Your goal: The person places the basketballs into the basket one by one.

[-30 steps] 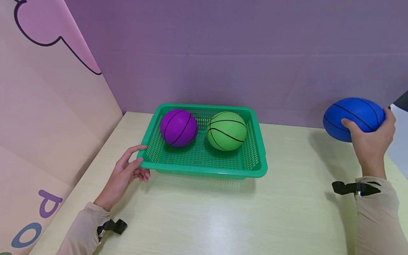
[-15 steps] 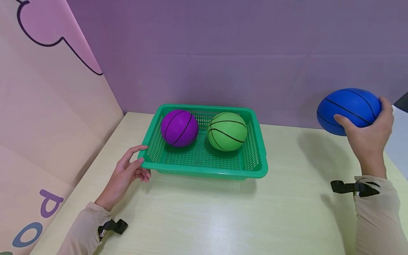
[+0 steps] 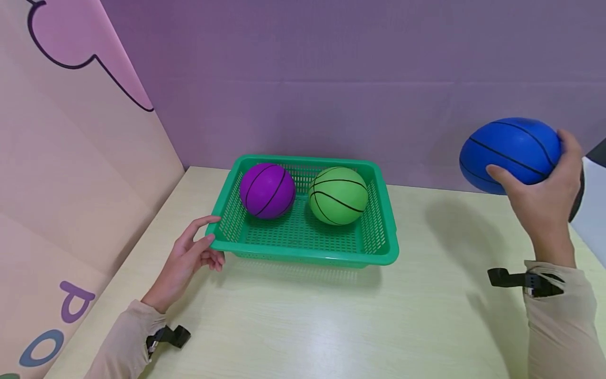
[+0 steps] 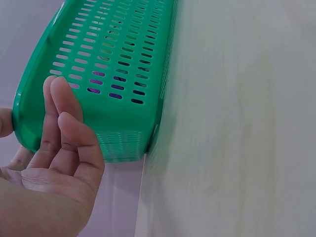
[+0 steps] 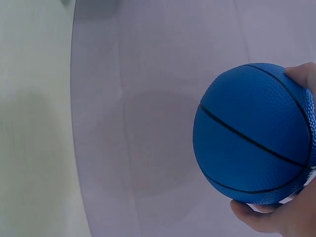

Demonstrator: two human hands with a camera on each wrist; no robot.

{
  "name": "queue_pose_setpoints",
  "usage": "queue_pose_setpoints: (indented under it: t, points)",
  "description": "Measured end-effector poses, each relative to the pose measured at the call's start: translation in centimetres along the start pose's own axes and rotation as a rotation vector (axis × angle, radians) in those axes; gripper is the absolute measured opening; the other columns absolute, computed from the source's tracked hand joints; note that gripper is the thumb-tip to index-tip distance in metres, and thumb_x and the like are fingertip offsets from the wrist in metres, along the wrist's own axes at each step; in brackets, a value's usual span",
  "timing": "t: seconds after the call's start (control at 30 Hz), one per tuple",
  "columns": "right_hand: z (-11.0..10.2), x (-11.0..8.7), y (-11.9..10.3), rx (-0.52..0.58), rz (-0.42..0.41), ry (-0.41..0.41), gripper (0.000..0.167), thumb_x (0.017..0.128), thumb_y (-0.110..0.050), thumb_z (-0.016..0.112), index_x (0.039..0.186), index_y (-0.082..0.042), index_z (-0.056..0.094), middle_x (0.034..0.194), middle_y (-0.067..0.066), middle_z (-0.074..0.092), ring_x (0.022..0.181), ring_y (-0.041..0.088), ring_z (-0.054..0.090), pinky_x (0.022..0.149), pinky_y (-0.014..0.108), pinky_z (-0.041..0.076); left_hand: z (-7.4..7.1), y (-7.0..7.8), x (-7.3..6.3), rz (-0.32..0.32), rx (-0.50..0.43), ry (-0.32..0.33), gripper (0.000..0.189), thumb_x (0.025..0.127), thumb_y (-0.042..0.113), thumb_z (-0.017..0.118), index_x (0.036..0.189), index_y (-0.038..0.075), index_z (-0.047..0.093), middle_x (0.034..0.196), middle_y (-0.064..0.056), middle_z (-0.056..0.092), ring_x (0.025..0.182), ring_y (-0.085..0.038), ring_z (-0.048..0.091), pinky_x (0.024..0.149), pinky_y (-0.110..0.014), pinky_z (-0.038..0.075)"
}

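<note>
A blue ball (image 3: 510,153) with black basketball lines is in my right hand (image 3: 549,192). Thumb and fingers grip its near and right sides above the table, as the right wrist view also shows (image 5: 254,133). At the near left corner of a green plastic basket (image 3: 303,252), my left hand (image 3: 182,258) holds the rim. Its thumb and index finger lie on the rim, while the other fingers bend below it, beside the slotted wall in the left wrist view (image 4: 113,64). Inside the basket sit a purple ball (image 3: 267,191) on the left and a light green ball (image 3: 338,196) on the right.
The basket stands on a pale wooden table (image 3: 284,321), close to a purple back panel (image 3: 303,95). A light panel with printed shapes (image 3: 71,173) borders the left side. Something white and dark (image 3: 594,195) shows at the right edge, behind the right hand.
My right hand has raised the blue ball and brought it somewhat to the left. The left hand, the basket and the two balls inside keep their places.
</note>
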State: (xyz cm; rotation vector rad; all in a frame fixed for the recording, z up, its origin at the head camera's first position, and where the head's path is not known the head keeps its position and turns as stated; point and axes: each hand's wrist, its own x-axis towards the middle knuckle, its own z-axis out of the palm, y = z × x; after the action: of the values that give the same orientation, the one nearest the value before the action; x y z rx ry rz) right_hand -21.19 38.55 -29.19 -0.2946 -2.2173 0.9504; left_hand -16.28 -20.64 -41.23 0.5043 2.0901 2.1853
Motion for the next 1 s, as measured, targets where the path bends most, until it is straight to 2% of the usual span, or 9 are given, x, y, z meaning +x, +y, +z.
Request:
queue_pose_setpoints:
  t: [0.23,0.5,1.0]
  points:
    - [0.4,-0.6,-1.2,0.025,-0.082,-0.005,0.092,0.081,-0.029,0.079,0.153,-0.039,0.022,0.158,-0.009,0.027,0.147,0.019,0.024,0.120,0.048,0.019,0.1,-0.1,-0.1,0.004,-0.001,0.002,0.045,0.108,0.023,0.045,0.148,0.005,0.034,0.077,-0.014,0.068,0.068,-0.025,0.066,0.065,-0.034,0.056]
    - [0.7,-1.3,-2.8,0.036,-0.148,-0.013,0.093,0.080,-0.027,0.080,0.153,-0.039,0.023,0.158,-0.010,0.029,0.148,0.019,0.025,0.119,0.048,0.021,-0.1,-0.3,0.0,0.005,0.006,0.001,0.045,0.108,0.024,0.045,0.149,0.009,0.034,0.077,-0.014,0.068,0.068,-0.025,0.067,0.065,-0.033,0.057]
    - [1.4,-3.1,-5.3,0.143,-0.345,-0.015,0.097,0.070,-0.018,0.088,0.150,-0.033,0.035,0.152,-0.008,0.039,0.140,0.018,0.036,0.115,0.032,0.027,0.0,-0.2,-0.1,-0.006,0.010,0.007,0.044,0.108,0.025,0.045,0.149,0.011,0.035,0.078,-0.013,0.068,0.069,-0.024,0.067,0.065,-0.033,0.057]
